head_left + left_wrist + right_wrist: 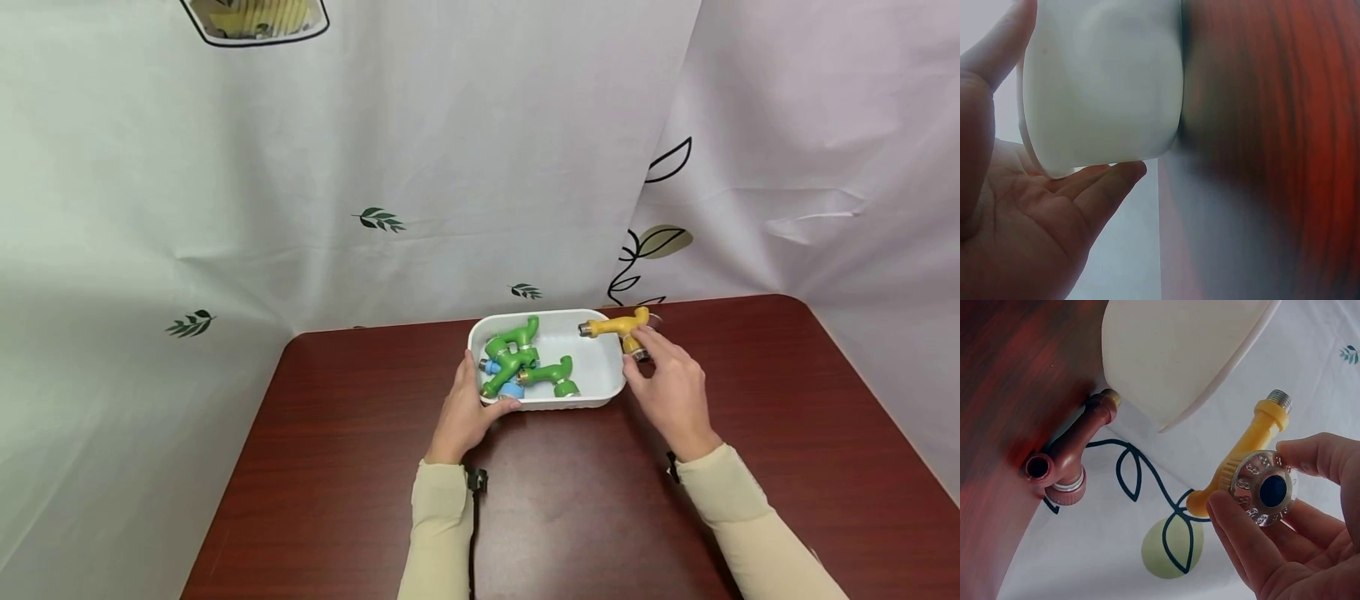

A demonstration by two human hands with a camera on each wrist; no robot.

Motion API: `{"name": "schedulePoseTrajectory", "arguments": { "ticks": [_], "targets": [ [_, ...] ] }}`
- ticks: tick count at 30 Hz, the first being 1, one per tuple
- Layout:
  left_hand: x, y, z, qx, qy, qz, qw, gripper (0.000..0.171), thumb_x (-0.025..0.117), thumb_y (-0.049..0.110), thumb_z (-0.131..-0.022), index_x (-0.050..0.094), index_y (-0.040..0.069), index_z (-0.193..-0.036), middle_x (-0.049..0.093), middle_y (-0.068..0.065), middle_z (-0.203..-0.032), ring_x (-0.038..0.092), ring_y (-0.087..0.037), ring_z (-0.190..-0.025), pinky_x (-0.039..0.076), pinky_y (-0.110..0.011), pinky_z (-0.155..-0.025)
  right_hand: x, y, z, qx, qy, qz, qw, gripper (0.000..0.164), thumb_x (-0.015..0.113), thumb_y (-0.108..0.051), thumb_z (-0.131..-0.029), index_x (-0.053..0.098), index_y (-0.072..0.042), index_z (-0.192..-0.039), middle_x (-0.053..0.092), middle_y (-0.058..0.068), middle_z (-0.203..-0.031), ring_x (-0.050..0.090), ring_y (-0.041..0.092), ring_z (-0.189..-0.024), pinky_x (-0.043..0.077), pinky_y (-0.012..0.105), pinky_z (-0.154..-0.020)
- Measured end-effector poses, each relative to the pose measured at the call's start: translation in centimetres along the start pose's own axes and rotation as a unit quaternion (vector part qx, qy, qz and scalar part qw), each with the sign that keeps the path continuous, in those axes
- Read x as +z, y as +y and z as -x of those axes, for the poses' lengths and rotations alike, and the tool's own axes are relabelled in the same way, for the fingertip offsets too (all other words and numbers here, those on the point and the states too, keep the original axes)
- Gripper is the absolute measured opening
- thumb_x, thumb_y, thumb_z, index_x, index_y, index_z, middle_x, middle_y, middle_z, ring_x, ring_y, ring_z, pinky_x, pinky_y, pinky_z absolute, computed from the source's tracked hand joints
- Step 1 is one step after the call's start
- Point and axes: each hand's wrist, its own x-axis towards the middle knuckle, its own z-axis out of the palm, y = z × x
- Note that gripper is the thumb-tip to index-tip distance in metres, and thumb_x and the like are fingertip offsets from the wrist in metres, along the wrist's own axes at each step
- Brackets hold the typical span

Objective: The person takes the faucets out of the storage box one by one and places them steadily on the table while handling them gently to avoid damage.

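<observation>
A white plastic tray (592, 367) stands near the table's far edge with several green taps (551, 372) and blue tap parts (512, 389) heaped in its left half. My left hand (461, 417) grips the tray's near left corner, thumb along the front and fingers at the end wall (1104, 87). Between the fingertips and thumb of my right hand (671, 392) is a yellow tap (618, 325), pinched by its round handle (1266, 487). Its threaded end points left over the tray's right rim. In the right wrist view, a dark red tap (1075, 447) lies on the table just outside the tray.
The dark red wooden table (360, 467) extends around the tray. White patterned curtains (420, 167) hang behind the far edge and along the sides. Each wrist wears a dark strap, with a black cable (472, 542) running down the left sleeve.
</observation>
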Motion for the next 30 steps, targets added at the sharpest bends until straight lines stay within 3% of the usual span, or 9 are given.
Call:
{"name": "schedulePoseTrajectory", "arguments": {
  "ticks": [30],
  "targets": [
    [0.0, 0.1, 0.0, -0.001, -0.001, -0.004, 1.0, 0.119, 0.081, 0.049, -0.081, 0.008, -0.005, -0.159, 0.017, -0.02, -0.165, 0.031, -0.034, -0.145, 0.033, -0.049, -0.113, -1.7, 2.7, 1.5, 0.049, 0.035, 0.006, 0.998, 0.037, 0.076, 0.0, -0.081, 0.072, 0.004, -0.118, 0.068, 0.024, -0.12, 0.066, 0.045, -0.106, 0.05, 0.06, -0.086]
  ]
}}
